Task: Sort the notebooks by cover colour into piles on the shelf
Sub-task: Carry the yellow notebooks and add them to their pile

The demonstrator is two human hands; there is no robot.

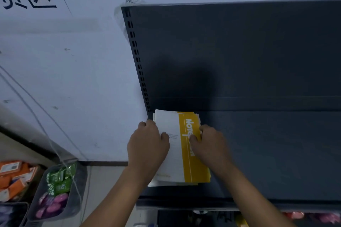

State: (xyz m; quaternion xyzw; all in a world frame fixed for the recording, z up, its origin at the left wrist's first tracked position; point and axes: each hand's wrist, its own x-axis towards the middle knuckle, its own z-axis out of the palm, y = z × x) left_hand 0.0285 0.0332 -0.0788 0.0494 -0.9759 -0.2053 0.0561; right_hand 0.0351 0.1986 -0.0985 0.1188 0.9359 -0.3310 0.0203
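Observation:
A stack of notebooks lies at the left end of the dark grey shelf. Its top cover is white with a broad yellow band carrying white lettering. My left hand holds the stack's left edge, fingers curled over the side and thumb on the white cover. My right hand grips the right edge, thumb pressing on the yellow band and fingers wrapped round the side. Edges of lower notebooks peek out at the front and the back.
The shelf's dark back panel rises behind, with a slotted upright at its left. A pale wall stands left of it. Below left are bins of green and purple packets and orange packs.

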